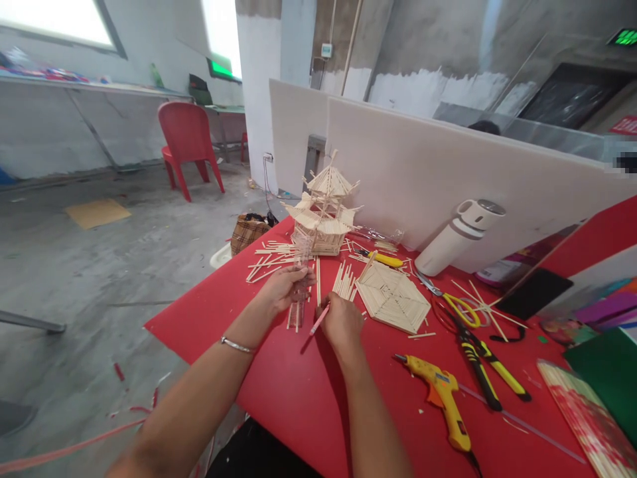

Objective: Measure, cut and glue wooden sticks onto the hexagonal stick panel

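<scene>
My left hand [288,287] is closed on a clear ruler [304,251], which lies lengthwise over thin wooden sticks [293,326] on the red table. To its right, my right hand [343,324] grips a pink pen or pencil [319,320]; its tip is hidden by the fingers. A long stick [318,279] runs between the two hands. Just beyond them stands a pagoda model [326,219] built of sticks. Beside my right hand lie a flat hexagonal stick panel [395,297] and a row of loose sticks [344,282].
A yellow glue gun [440,392], black-and-yellow pliers [480,368], yellow-handled scissors [458,307] and a yellow-handled cutter [385,259] lie to the right. A white bottle [460,236] stands against the pale board [388,159]. The table's left edge drops to a concrete floor.
</scene>
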